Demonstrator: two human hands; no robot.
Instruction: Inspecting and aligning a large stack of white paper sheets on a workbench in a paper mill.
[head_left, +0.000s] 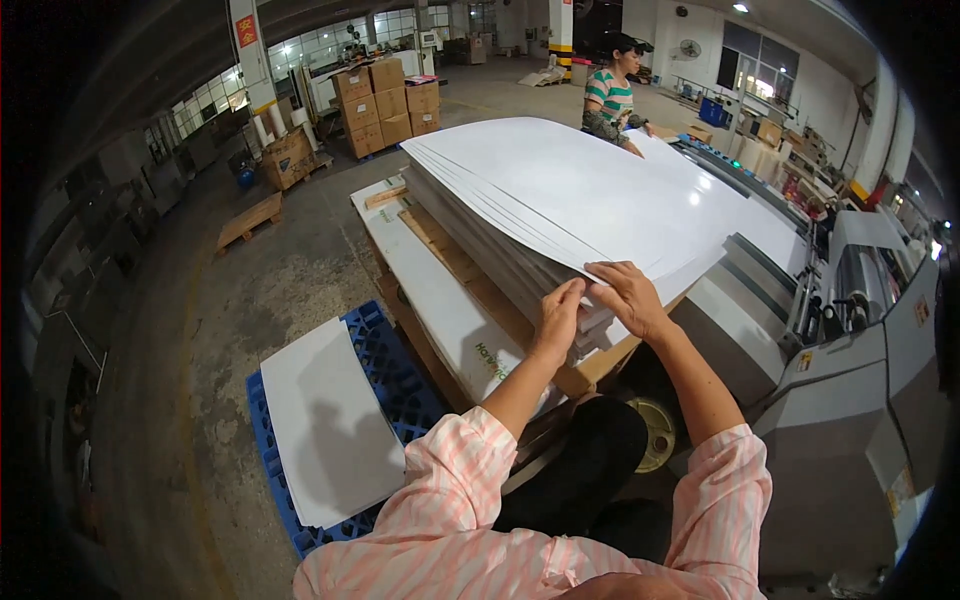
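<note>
Large glossy white sheets (560, 175) lie in a tall stack in front of me, the top ones fanned slightly apart along the left edge. At the stack's near corner, my left hand (560, 318) is closed on the edge of the upper sheets, its fingertips pinched together. Close beside it, my right hand (628, 300) grips the same corner, with fingers bent over the top surface. The undersides of both grips are partly hidden. Below the upper sheets, the rest of the stack (480, 228) shows layered edges.
A grey machine (830, 400) stands at the right. On the left, smaller white sheets (325, 425) lie on a blue plastic pallet (262, 440). A co-worker (612, 95) in a striped shirt stands at the stack's far side. Cardboard boxes (375, 105) and a wooden pallet (250, 220) are farther back.
</note>
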